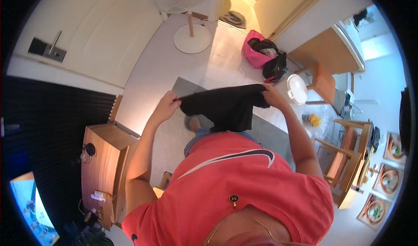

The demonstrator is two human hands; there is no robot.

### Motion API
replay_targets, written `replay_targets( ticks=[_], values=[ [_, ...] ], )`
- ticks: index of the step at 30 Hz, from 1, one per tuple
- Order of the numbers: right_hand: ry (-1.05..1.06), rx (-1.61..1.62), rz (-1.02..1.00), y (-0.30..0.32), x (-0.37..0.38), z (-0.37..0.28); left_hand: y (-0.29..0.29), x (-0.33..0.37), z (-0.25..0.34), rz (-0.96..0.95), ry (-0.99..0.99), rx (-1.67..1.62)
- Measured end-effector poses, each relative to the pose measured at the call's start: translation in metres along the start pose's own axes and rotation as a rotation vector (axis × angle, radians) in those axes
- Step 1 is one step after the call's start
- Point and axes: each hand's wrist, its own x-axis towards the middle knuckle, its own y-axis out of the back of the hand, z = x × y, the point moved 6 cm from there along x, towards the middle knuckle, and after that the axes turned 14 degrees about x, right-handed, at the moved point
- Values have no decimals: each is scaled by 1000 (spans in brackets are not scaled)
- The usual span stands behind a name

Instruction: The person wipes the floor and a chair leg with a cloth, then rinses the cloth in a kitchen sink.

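A black piece of clothing point(226, 104) is stretched out in the air in front of me; its exact kind I cannot make out. My left hand point(167, 107) is closed on its left end, and my right hand point(273, 96) grips the upper right corner. Between the two hands the top edge runs nearly straight, while the lower part hangs down in front of my legs. Both arms reach forward, clear of the furniture.
Below lies a grey rug point(165, 146). A wooden cabinet point(104, 146) stands at left, a white fan point(192, 37) ahead. Farther right are a pink bag point(253, 56), a black bag point(275, 67), a white-lidded bin point(297, 89), a clear plastic bag point(320, 122) and wooden chairs point(344, 152).
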Motion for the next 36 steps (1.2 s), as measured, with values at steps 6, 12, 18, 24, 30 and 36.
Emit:
replay_targets(
  ticks=[6,12,18,24,30,36],
  values=[
    [69,423,-191,-65,-12,-119,-46,36,101,14,-31,-664],
    [434,390,-292,-85,-14,-165,-60,57,105,291,92,-576],
    [286,429,125,-57,21,-49,-1,87,137,421,212,-889],
    [468,404,-127,-99,35,-95,63,90,192,239,-24,-1452],
    [40,216,195,-56,31,-51,130,94,119,600,136,-679],
    [48,-68,204,1,-10,-75,131,88,14,332,256,-329]
  ],
)
